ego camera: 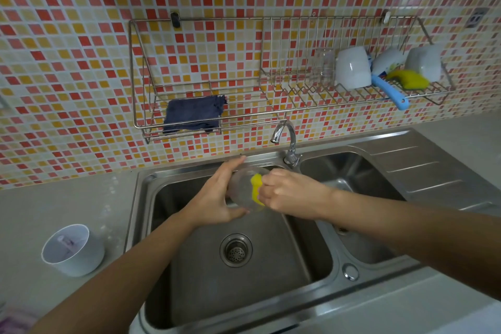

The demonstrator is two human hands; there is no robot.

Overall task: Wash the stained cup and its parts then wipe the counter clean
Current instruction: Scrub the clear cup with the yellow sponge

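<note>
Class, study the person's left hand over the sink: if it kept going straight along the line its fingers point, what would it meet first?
The left hand points up and away; probably the sink's back rim first, then the tiled wall, though depth is unclear.

Two hands in view: left hand (217, 198), right hand (287, 192). One clear cup part (241, 190) between them, and one yellow sponge (256, 188) against it. One white stained cup (71, 251) on the table (54, 206). One sink unit with two basins (244, 279), one tap (287, 141). One wall rack (271, 106) carrying: one blue cloth (193, 114), one glass (322, 68), three white cups (352, 68), one blue-handled brush (390, 92), one further yellow sponge (409, 78).
</note>
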